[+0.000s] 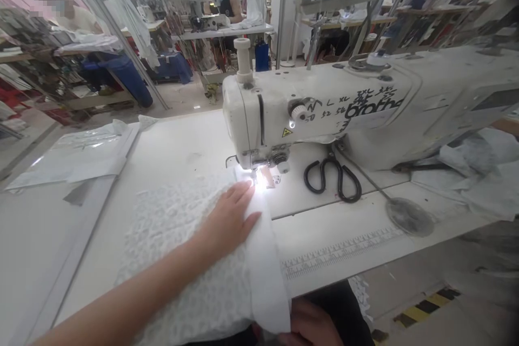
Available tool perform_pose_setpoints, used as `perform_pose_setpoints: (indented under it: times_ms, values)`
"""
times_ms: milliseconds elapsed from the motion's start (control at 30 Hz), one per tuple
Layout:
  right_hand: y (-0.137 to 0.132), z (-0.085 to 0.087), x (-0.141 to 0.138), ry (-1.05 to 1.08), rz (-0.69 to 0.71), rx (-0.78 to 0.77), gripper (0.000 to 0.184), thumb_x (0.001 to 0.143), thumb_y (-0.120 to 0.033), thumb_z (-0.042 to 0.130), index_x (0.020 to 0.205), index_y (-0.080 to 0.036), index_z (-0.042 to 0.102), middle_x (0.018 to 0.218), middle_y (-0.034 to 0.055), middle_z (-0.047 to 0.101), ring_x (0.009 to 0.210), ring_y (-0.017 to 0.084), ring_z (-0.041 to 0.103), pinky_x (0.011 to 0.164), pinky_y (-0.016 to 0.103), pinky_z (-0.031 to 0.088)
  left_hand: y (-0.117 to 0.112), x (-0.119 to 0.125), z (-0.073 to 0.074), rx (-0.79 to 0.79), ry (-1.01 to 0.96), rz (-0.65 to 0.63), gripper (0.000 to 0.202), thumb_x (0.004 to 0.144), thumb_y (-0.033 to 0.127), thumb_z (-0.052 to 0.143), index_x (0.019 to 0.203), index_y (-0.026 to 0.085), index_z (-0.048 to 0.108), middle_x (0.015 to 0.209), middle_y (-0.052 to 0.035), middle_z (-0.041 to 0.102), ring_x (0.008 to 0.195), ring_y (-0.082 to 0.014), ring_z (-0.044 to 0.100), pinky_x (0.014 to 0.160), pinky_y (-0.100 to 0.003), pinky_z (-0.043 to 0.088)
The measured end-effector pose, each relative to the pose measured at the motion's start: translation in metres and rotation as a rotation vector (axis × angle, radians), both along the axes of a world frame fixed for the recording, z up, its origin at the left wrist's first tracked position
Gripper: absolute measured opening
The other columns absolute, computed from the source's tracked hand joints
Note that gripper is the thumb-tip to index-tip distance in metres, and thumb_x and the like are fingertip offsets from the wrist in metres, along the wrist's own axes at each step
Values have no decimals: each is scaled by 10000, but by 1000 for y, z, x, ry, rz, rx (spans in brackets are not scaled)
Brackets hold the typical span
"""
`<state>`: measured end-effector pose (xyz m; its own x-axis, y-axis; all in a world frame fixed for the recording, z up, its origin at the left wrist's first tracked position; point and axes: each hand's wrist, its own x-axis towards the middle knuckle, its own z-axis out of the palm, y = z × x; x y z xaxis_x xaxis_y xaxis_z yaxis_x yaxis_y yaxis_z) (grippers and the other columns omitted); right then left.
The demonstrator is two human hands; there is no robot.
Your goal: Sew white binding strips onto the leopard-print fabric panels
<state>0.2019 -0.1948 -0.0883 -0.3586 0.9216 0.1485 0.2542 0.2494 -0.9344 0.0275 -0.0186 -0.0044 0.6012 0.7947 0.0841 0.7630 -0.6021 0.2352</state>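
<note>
My left hand [227, 215] lies flat on a white patterned fabric [170, 238], its fingertips close to the lit needle area of a white sewing machine [259, 119]. A plain white strip [263, 259] runs along the fabric's right side, from under the presser foot [254, 175] down to the table's front edge. There my right hand [314, 327] is closed on the strip's lower end; part of its fingers is hidden by the cloth and the frame's bottom edge.
Black-handled scissors [352, 192] lie right of the needle, partly behind the machine. A ruler scale [340, 251] runs along the table's front edge. White cloth [486, 167] is bunched at the right, and plastic-wrapped sheets [81, 151] lie left. Other people sit at machines behind.
</note>
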Motion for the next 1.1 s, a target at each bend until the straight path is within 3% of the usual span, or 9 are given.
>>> perform_pose_setpoints:
  times_ms: [100,200,367,467,533,967,1100]
  values:
    - [-1,4,-6,47,-62,-36,316,928,-346,423,881,-180,688,771,71,632,719,165,582,662,259,475,23,4,3,35,16,7,472,886,363,393,1281,108,432,1351,-132,440,1279,-244,349,1080,-420,283]
    - [-10,4,-10,107,-149,-57,285,912,-326,455,817,-162,668,701,49,594,699,163,560,660,273,460,28,5,5,37,31,16,495,881,379,393,1272,79,439,1355,-148,429,1287,-249,334,1089,-407,261]
    - [-28,7,-10,186,-258,-83,221,876,-270,508,708,-158,598,694,24,538,650,132,514,587,238,419,-16,-11,9,-11,31,116,596,885,461,353,1354,94,326,1445,-130,297,1356,-266,199,1096,-445,228]
    - [-35,11,-7,204,-301,-75,199,863,-239,519,682,-163,557,678,5,512,631,117,495,571,224,396,-43,-29,7,-33,7,211,581,887,489,326,1347,135,347,1443,-107,310,1352,-264,218,1095,-439,237]
    - [-37,13,-6,199,-316,-73,205,858,-228,520,663,-168,531,655,-8,495,612,111,480,566,222,383,-49,-40,4,-2,5,263,561,889,476,319,1341,146,356,1427,-104,339,1349,-272,224,1099,-447,226]
    - [-38,16,-9,177,-300,-80,152,844,-187,525,697,-174,562,762,33,560,714,147,539,644,257,421,-28,-50,0,47,105,301,591,908,475,276,1368,109,340,1452,-100,304,1358,-255,210,1109,-420,204]
    - [-37,13,-12,153,-323,-68,188,829,-180,542,644,-179,505,721,15,548,668,131,529,604,239,412,-25,-52,-1,41,114,293,583,910,470,273,1364,113,346,1455,-100,298,1359,-254,209,1105,-427,212]
